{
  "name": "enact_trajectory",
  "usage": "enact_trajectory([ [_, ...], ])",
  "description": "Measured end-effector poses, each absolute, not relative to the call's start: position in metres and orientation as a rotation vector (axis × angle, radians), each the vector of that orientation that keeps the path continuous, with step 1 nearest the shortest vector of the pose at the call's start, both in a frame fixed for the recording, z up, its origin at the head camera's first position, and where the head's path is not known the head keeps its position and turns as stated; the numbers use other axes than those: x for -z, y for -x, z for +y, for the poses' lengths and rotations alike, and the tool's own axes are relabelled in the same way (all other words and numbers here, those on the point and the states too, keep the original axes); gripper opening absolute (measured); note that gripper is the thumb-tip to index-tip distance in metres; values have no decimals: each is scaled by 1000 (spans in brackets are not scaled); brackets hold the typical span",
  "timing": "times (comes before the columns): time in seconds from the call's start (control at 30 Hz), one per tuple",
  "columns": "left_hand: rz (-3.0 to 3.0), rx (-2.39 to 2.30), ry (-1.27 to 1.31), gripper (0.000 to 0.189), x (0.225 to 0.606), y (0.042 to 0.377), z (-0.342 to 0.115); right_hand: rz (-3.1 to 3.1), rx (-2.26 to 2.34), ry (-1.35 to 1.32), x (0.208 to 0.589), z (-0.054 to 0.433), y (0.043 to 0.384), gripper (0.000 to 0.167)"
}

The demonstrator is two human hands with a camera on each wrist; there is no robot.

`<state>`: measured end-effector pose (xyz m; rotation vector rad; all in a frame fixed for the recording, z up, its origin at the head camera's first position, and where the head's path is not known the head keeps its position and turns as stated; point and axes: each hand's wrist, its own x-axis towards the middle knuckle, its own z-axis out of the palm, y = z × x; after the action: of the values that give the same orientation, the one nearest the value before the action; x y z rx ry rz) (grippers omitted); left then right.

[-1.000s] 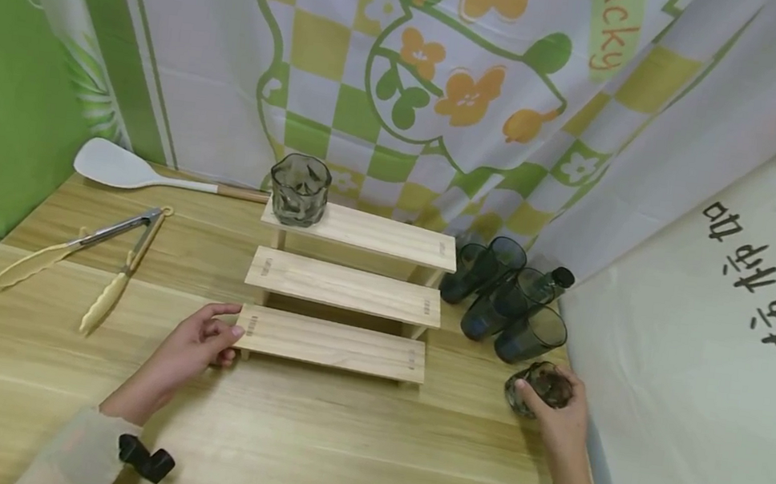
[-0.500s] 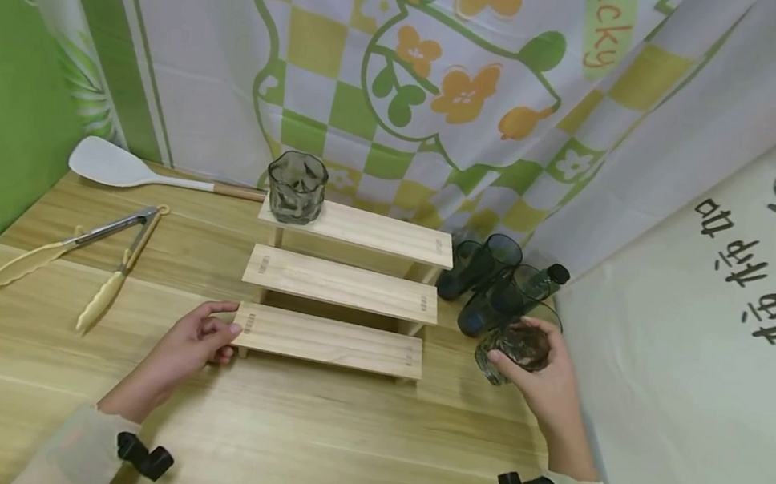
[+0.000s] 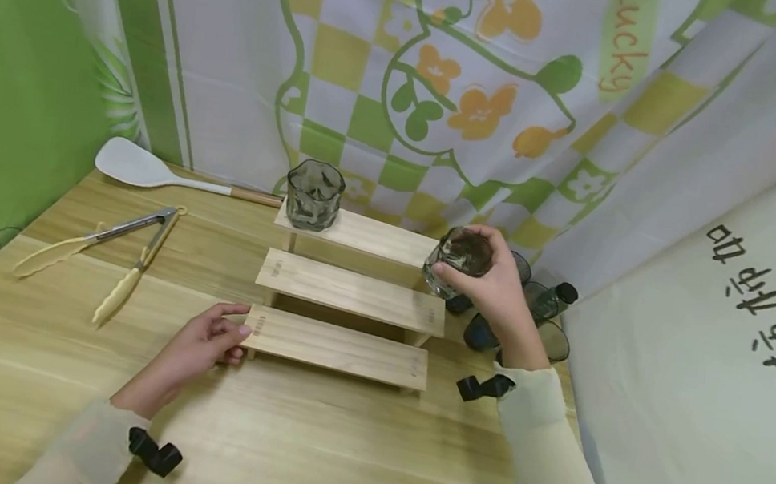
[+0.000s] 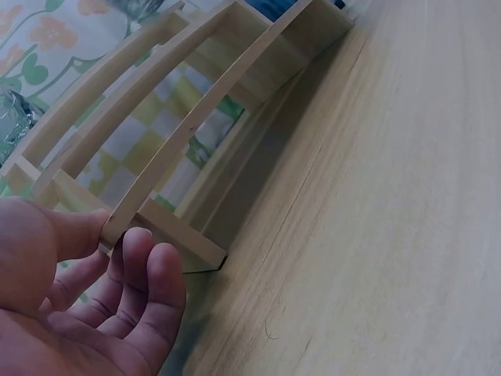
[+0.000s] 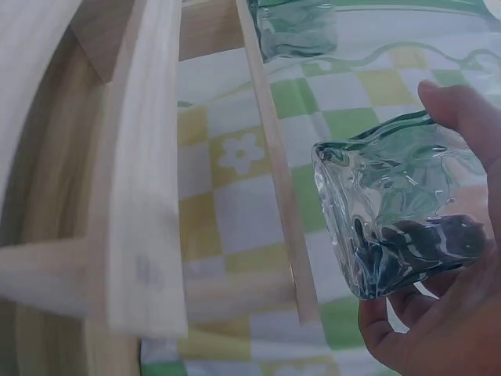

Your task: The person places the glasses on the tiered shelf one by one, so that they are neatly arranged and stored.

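My right hand (image 3: 501, 292) grips a wavy smoky glass tumbler (image 3: 457, 260) at the right end of the top board of a three-tier wooden shelf (image 3: 354, 285). In the right wrist view, the tumbler (image 5: 391, 211) is apart from the board, with the thumb on one side and fingers on the other. My left hand (image 3: 205, 341) pinches the left end of the lowest board. The left wrist view shows its thumb (image 4: 78, 233) above the board and curled fingers below. A matching tumbler (image 3: 313, 199) stands upright on the top board's left end.
Several dark tall glasses (image 3: 554, 339) and a black-capped bottle (image 3: 557, 299) stand right of the shelf, partly hidden by my right arm. On the left lie yellow-tipped tongs (image 3: 124, 286) and a white spatula (image 3: 136, 164). Curtains (image 3: 338, 58) hang close behind.
My right hand has lifted the tumbler from the table at the right and carried it left and back to the top board's right end. The left hand keeps its pinch on the shelf.
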<state>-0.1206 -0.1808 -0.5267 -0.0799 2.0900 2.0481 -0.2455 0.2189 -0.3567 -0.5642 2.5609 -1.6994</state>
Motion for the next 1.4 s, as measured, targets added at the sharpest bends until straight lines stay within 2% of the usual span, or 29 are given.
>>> enact_trajectory([
  [0.2, 2107, -2028, 66, 54, 530, 122, -177, 2545, 1688, 514, 363, 205, 268, 70],
  [0.37, 2107, -2017, 68, 52, 530, 122, -175, 2520, 1707, 459, 368, 205, 274, 71],
  [0.63, 2127, -2025, 90, 54, 527, 121, -178, 2493, 1710, 519, 369, 216, 268, 99],
  [0.77, 2120, -2033, 85, 55, 525, 121, -178, 2527, 1807, 561, 378, 239, 255, 92],
  [0.93, 2124, -2034, 103, 55, 523, 123, -180, 2611, 2117, 546, 394, 281, 244, 68],
  [1.03, 2120, -2026, 123, 56, 522, 123, -181, 2675, 2274, 413, 405, 311, 239, 59],
  [1.13, 2112, -2020, 136, 58, 523, 123, -183, 2916, 2136, 187, 424, 343, 236, 57],
  [1.27, 2105, -2015, 141, 58, 524, 124, -184, 3079, 1839, -141, 453, 373, 229, 68],
  [1.4, 2097, -2021, 129, 58, 525, 125, -183, 2930, 1874, -272, 472, 384, 220, 78],
])
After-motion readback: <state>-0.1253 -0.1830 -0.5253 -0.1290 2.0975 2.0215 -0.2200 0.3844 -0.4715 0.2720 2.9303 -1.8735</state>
